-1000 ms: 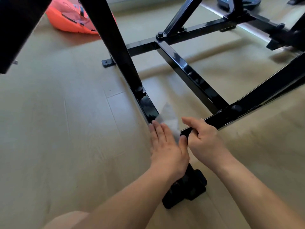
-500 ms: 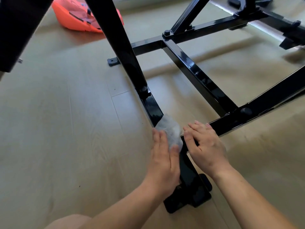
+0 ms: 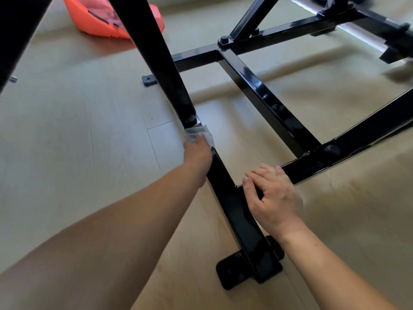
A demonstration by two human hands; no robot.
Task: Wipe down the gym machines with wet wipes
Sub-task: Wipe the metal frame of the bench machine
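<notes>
**Q:** Location of the wet wipe (image 3: 199, 134)?

**A:** On the black base bar (image 3: 234, 209) of the machine frame, directly below the bolted joint where the upright post (image 3: 156, 52) meets it.

**Q:** State of the left hand (image 3: 197, 156)?

**A:** Arm extended. The fingers curl over the wipe and hold it against the bar. The fingertips are mostly hidden by the wipe.

**Q:** State of the right hand (image 3: 272, 198)?

**A:** It grips the side bar (image 3: 357, 144) at its junction with the base bar: fingers over the top, thumb on the near face.

**Q:** Surrounding parts?

**A:** A cross bar (image 3: 263, 97) runs from the side bar to the rear of the frame. A foot plate (image 3: 230, 274) ends the base bar on the pale wood floor (image 3: 78, 142). An orange object (image 3: 96, 21) lies behind the post.
</notes>
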